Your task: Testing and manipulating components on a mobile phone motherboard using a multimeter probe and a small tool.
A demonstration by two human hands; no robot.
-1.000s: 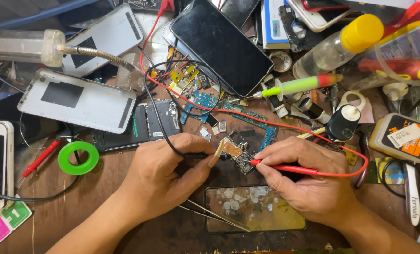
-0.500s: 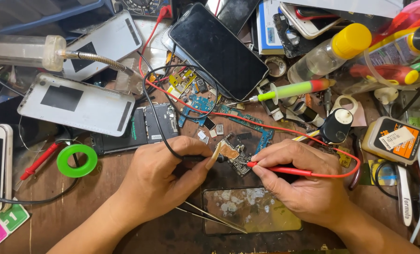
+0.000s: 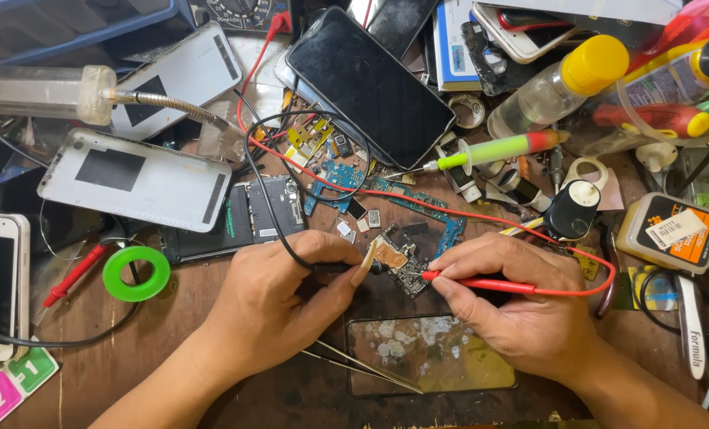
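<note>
1. Your left hand lies on the counter, its grip closed around a black probe whose tip meets a small circuit board.
2. Your right hand pinches a red probe like a pen; its tip touches the same board from the right.
3. The board lies on the counter between your two hands, just above a scuffed glass plate.
4. Tweezers lie under your left hand, their points touching the plate's left edge.
5. The red lead loops from the probe around your right hand and runs up and left across the clutter; the black lead curves up from your left hand.
6. A green tape ring lies well left of your left hand, with a red-handled tool beside it.
7. Above the board lie blue board pieces, a dark phone and a green syringe.
8. A white back cover lies at upper left, a yellow-capped bottle at upper right.
</note>
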